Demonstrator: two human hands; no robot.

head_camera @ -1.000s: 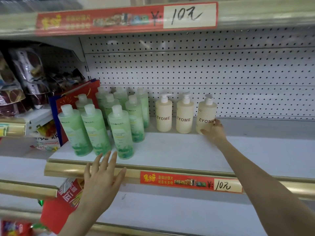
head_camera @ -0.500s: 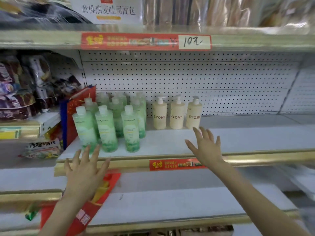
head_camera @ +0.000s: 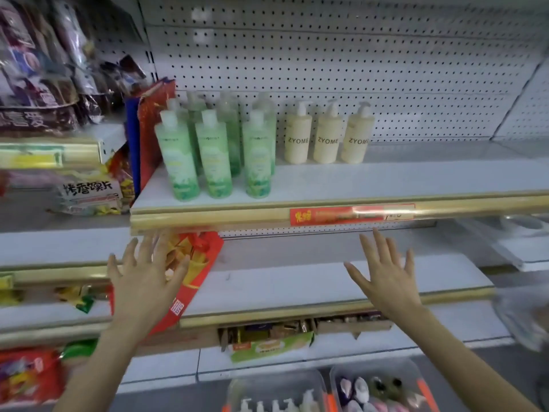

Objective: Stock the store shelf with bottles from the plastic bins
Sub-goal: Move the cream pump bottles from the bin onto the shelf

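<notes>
My left hand (head_camera: 145, 281) and right hand (head_camera: 386, 281) are empty, fingers spread, below the shelf (head_camera: 416, 179). Green bottles (head_camera: 214, 153) and three cream bottles (head_camera: 326, 138) stand on it, with bare space to their right. More pump bottles (head_camera: 285, 404) wait in the bins (head_camera: 276, 377), so I judge the stocking partly done.

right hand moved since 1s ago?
Yes: right hand pulled back from the rightmost ZYOME bottle to below the shelf edge.
</notes>
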